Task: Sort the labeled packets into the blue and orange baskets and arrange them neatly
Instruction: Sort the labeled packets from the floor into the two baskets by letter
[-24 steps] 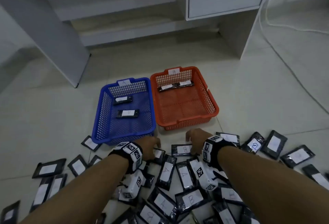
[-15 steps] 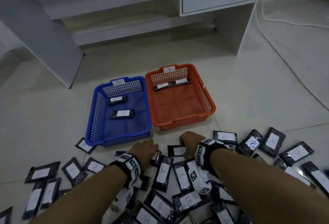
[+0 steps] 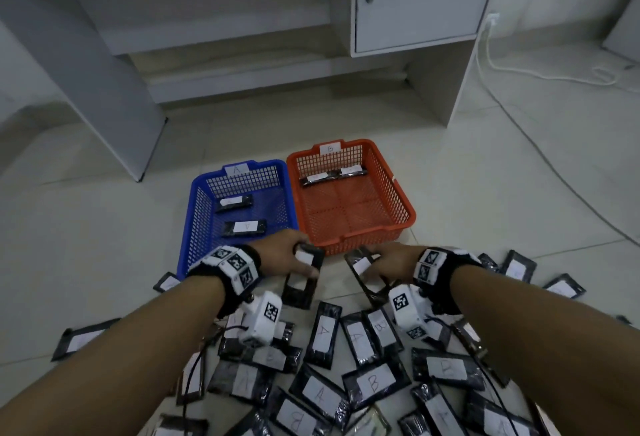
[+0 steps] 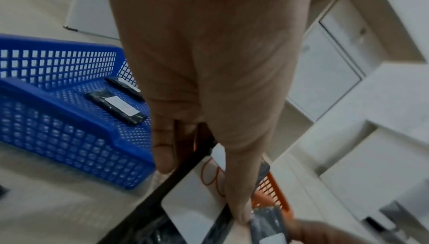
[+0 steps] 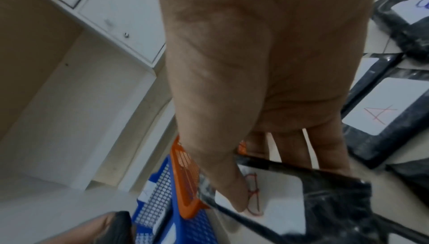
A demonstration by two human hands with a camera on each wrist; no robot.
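My left hand [image 3: 304, 261] pinches a black packet [image 3: 304, 280] by its top end, just off the near right corner of the blue basket [image 3: 198, 228]. Its white label [image 4: 195, 198] bears a red letter half hidden by my thumb. My right hand [image 3: 372, 264] pinches another black packet [image 3: 362, 267] in front of the orange basket [image 3: 406, 209]; its label [image 5: 281, 198] also shows a partly covered red letter. The blue basket, tagged A, holds two packets [image 3: 244, 227]. The orange basket, tagged B, holds two packets [image 3: 334, 174] along its far wall.
Several black packets [image 3: 349, 366] labelled A or B lie scattered on the tiled floor under and beside my forearms. A white desk with a cabinet [image 3: 415, 3] stands behind the baskets. A white cable [image 3: 519, 68] trails across the floor at right.
Both hands were down on the pile near the baskets; now each has lifted a packet off the floor and holds it in front of the baskets.
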